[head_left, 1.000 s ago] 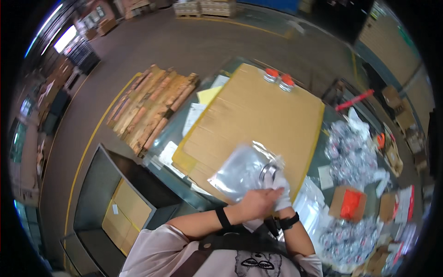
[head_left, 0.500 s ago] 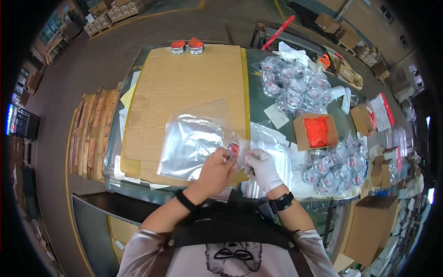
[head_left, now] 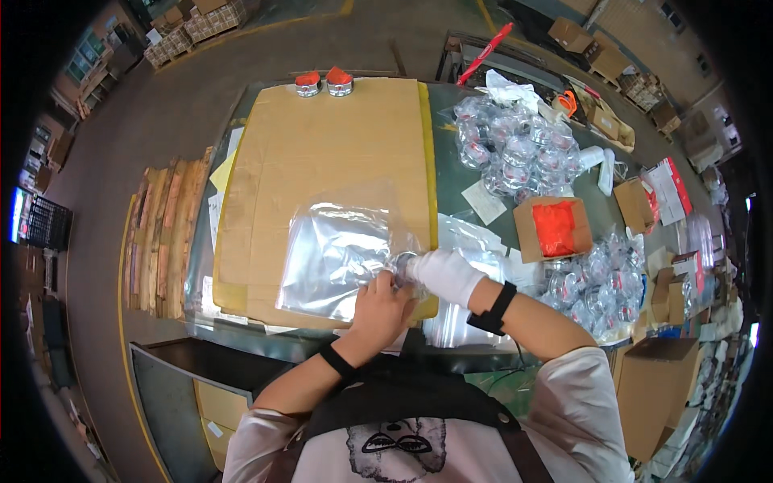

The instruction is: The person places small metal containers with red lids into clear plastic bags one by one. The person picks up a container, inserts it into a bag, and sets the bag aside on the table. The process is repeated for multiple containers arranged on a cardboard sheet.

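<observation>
My bare left hand (head_left: 382,307) is at the near edge of a cardboard sheet, its fingers pinched on the mouth of a small clear plastic bag (head_left: 412,241). Beside it, my white-gloved right hand (head_left: 448,275) reaches in from the right, fingertips closed on a small round silvery metal piece (head_left: 400,261) at the bag. Fingers and shiny film partly hide that piece, so I cannot tell how far inside it sits. A stack of large clear plastic bags (head_left: 334,258) lies just left of and beyond my hands.
The cardboard sheet (head_left: 338,145) covers the table's left part. Two silvery round tins with red tops (head_left: 340,82) stand at its far edge. Bagged round pieces lie in a far pile (head_left: 515,153) and a near pile (head_left: 596,290); between them stands a carton with red contents (head_left: 554,229).
My right hand has swung over to the left, forearm now slanting in from the right, with its fingertips at the bag. My left hand stays close by, slightly lower.
</observation>
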`<state>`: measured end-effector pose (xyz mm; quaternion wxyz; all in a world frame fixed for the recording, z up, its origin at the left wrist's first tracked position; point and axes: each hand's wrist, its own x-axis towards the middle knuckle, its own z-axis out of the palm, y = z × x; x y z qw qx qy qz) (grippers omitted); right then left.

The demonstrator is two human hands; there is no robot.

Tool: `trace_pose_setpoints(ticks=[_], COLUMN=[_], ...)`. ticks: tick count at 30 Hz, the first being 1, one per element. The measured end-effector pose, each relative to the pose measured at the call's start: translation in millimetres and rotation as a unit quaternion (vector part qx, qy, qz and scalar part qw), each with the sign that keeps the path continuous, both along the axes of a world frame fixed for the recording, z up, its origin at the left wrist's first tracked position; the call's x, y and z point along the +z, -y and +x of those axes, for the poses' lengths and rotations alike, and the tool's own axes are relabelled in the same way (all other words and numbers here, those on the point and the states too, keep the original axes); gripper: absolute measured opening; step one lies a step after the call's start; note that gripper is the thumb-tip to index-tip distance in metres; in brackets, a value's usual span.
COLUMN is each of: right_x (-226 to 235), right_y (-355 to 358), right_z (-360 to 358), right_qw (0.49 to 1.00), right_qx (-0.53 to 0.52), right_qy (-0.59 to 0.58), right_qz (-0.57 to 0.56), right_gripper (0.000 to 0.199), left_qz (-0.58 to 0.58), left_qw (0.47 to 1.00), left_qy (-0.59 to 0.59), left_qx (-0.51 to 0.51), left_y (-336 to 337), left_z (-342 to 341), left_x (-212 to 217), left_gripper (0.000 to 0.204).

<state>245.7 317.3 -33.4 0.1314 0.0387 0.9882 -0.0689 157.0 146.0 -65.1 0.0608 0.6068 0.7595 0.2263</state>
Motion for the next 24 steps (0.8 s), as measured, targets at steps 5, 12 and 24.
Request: trace_pose_setpoints(ticks=[5, 12, 24], right_x=[6, -14, -10], right_y=[-6, -10, 21], right_z=[11, 18, 67], right_qw=[0.987, 0.978, 0.973], right_qx=[-0.048, 0.117, -0.163], right_qy=[-0.142, -0.156, -0.122], right_qz=[-0.059, 0.068, -0.105], right_gripper=[0.013, 0.013, 0.023], left_qz=[-0.016, -0.045, -0.082], left_qw=[0.999, 0.992, 0.986], left_qy=[-0.015, 0.082, 0.142], left_qx=[0.044, 0.088, -0.030], left_y=[-10, -27, -71], left_z=[-3, -13, -89], left_x=[-20, -27, -14], left_gripper=[0.021, 0.019, 0.033])
